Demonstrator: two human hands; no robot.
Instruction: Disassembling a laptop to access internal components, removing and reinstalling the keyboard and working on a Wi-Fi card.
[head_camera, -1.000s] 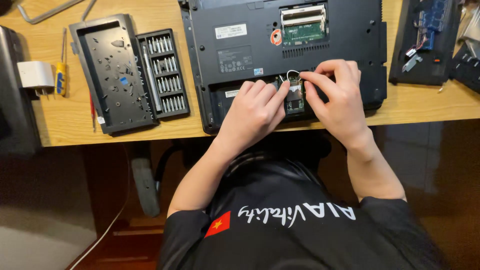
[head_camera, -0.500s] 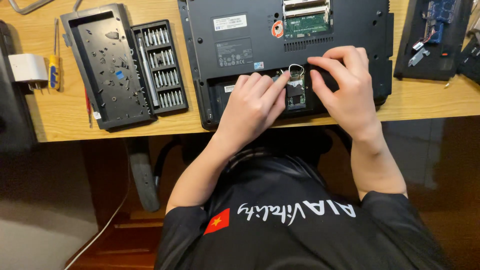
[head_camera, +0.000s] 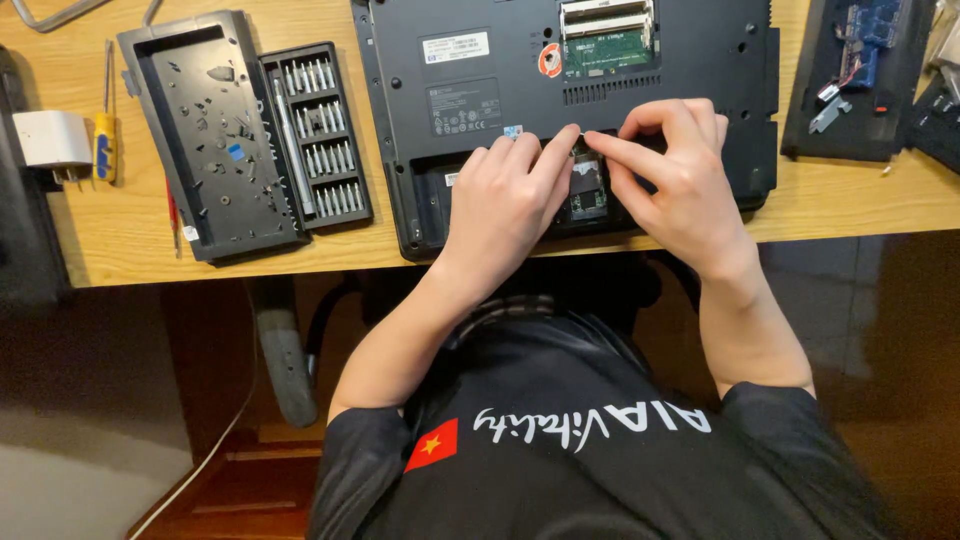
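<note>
Wooden worktop (head_camera: 120, 250) carrying upturned black laptop (head_camera: 480, 90); left hand (head_camera: 510, 195) and right hand (head_camera: 670, 175) pinching small circuit card (head_camera: 588, 190) in open bay near front edge; seeming thin, light, brittle, best gripping by edges

Repair desk: opened laptop (head_camera: 570, 90), bit set (head_camera: 315, 135)

Black laptop underside (head_camera: 480, 100) with green memory board (head_camera: 605, 50), upper centre. Black bit case (head_camera: 245, 140), silver bits, upper left. Yellow-handled screwdriver (head_camera: 104, 140), white adapter (head_camera: 50, 140), tan woodgrain desk (head_camera: 120, 250).
</note>
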